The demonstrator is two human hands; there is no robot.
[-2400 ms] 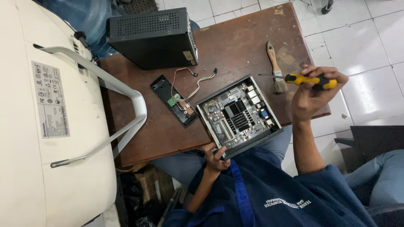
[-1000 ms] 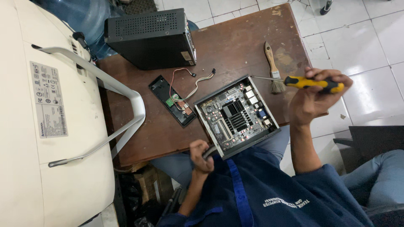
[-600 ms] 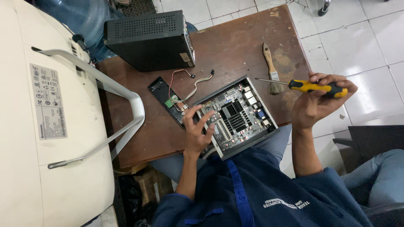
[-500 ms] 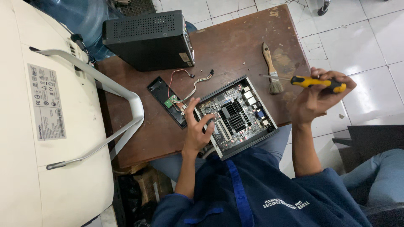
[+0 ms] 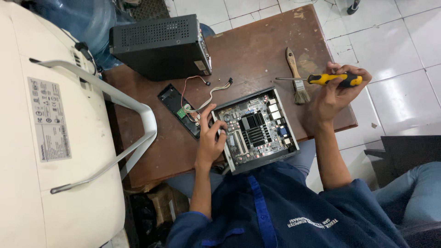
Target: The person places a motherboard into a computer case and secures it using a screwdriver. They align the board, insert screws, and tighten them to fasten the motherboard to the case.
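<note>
Motherboard tray (image 5: 257, 131): our left hand (image 5: 210, 138) rests spread-fingered on its edge; our raised right hand (image 5: 337, 89) grips a screwdriver (image 5: 321, 79).

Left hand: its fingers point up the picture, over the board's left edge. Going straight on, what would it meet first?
Probably the wire bundle just beyond the left hand, then the black case; depth is unclear from above.

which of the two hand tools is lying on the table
The wooden-handled brush lies flat on the table; the yellow-handled screwdriver is held up in the right hand.
</note>
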